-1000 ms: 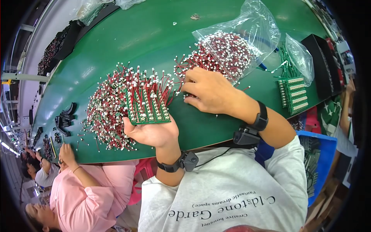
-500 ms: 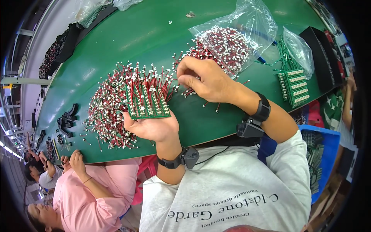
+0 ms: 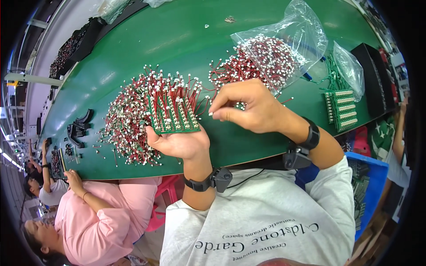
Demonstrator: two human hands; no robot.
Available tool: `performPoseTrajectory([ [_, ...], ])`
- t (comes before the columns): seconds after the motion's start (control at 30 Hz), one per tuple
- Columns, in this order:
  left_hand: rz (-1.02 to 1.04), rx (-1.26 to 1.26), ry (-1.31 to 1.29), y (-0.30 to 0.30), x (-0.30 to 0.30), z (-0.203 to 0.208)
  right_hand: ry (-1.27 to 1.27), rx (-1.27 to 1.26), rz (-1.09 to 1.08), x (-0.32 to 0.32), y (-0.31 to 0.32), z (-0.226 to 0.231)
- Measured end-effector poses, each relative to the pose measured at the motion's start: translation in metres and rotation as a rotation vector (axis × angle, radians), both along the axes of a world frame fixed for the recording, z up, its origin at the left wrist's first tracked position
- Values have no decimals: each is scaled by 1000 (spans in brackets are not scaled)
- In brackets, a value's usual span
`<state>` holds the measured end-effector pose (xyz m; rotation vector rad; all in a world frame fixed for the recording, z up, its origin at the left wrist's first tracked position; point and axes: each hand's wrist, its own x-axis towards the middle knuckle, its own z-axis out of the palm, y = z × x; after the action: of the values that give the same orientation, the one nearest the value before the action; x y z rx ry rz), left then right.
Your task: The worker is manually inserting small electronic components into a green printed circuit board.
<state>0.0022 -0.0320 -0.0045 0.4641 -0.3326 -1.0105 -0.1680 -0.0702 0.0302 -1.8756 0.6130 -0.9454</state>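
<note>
My left hand (image 3: 186,144) is palm up, holding a green circuit board panel (image 3: 175,130) by its near edge with the thumb at the corner. Rows of small white sockets cover the panel, and many red wires with white plugs stand up from it. To its right, my right hand (image 3: 253,108) pinches a small wire with a white plug (image 3: 211,114) between thumb and forefinger. Most of that wire is hard to make out. A large heap of red wires with white plugs (image 3: 126,119) lies against the panel's left side. Another wire heap (image 3: 266,55) lies beyond my right hand.
A clear plastic bag (image 3: 308,31) partly covers the far heap. Stacked green panels (image 3: 346,111) and a black box (image 3: 370,80) stand at the right. A blue bin (image 3: 377,186) sits below. Black curved parts (image 3: 79,128) lie left, near a co-worker in pink (image 3: 100,217).
My right hand has moved down, nearer me and away from the far heap, with the white plug now showing at its fingertips. My left hand still supports the panel. The view has shifted slightly.
</note>
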Motion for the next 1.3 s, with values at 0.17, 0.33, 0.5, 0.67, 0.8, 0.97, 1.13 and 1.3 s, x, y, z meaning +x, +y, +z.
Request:
performPoseTrajectory([
  [0.17, -39, 20, -25, 0, -6, 2, -17, -287, -96, 19, 10, -16],
  [0.33, -70, -15, -59, 2, -15, 0, 58, -403, -145, 23, 12, -31],
  [0.5, -108, -25, -96, 3, -18, -2, 90, -324, -137, 22, 12, -35],
  [0.67, -94, 10, -138, 3, -20, -2, 138, -453, -133, 22, 14, -33],
  [0.8, -148, -11, -194, 4, -21, -2, 212, -365, -134, 21, 17, -33],
  [0.97, -181, 65, -275, 3, -23, 3, 204, -586, -180, 22, 15, -34],
  [1.13, -188, -4, -191, 3, -20, 1, 226, -561, -232, 19, 15, -26],
  [1.3, -143, 9, -190, 0, -27, 2, 233, -572, -220, 22, 11, -35],
])
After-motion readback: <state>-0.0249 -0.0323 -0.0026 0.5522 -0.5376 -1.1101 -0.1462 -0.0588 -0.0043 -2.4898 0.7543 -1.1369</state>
